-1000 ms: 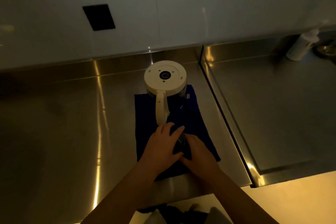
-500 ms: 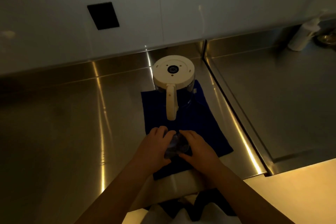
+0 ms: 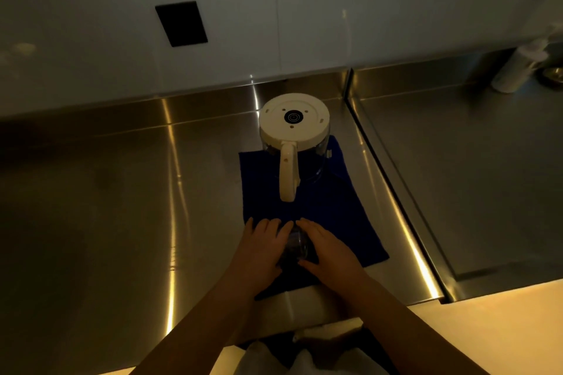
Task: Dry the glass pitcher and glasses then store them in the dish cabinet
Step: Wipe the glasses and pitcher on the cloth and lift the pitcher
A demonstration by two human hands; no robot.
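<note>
A glass pitcher [image 3: 294, 143] stands upside down on a dark blue cloth [image 3: 332, 216], its cream base on top and its cream handle pointing toward me. At the near end of the cloth a small clear glass [image 3: 297, 245] sits between my two hands. My left hand [image 3: 262, 250] curls round its left side and my right hand [image 3: 327, 250] cups its right side. Most of the glass is hidden by my fingers.
The cloth lies on a steel counter [image 3: 122, 207] with a raised back edge under white wall panels. A seam [image 3: 393, 179] separates a second steel surface on the right. A white bottle [image 3: 518, 70] stands at the far right. A black wall plate [image 3: 182, 23] is above.
My hands have parted slightly, showing more of the glass between them. The view has shifted, so pitcher and cloth sit further right in frame.
</note>
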